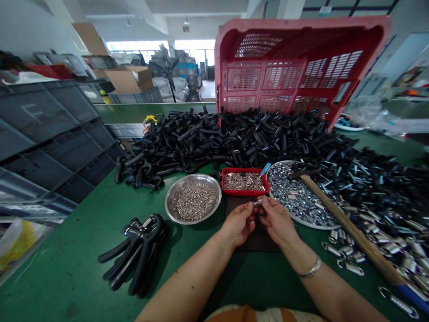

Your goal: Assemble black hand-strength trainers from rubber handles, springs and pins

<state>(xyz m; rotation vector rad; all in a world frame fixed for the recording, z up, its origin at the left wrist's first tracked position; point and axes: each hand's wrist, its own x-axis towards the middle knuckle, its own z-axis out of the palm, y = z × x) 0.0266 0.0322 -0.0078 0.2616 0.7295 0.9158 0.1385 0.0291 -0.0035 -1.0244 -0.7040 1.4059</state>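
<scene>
My left hand (pixel 238 222) and my right hand (pixel 275 220) meet over a dark pad (pixel 258 239) on the green table (pixel 73 264). Between their pinched fingertips sits a small metal part (pixel 257 202), held by both hands. Just beyond them stands a red tray (pixel 245 181) of thin metal pins. A round steel bowl (pixel 193 198) of small metal pieces lies to the left. A wide steel dish (pixel 298 197) of shiny nuts lies to the right.
A big heap of black plastic handles (pixel 241 138) spills from a tipped red crate (pixel 295 67). Assembled black hand grippers (pixel 137 250) lie at front left. A wooden-handled hammer (pixel 351 228) and loose metal springs (pixel 351 257) lie right. Grey crates (pixel 50 134) stack left.
</scene>
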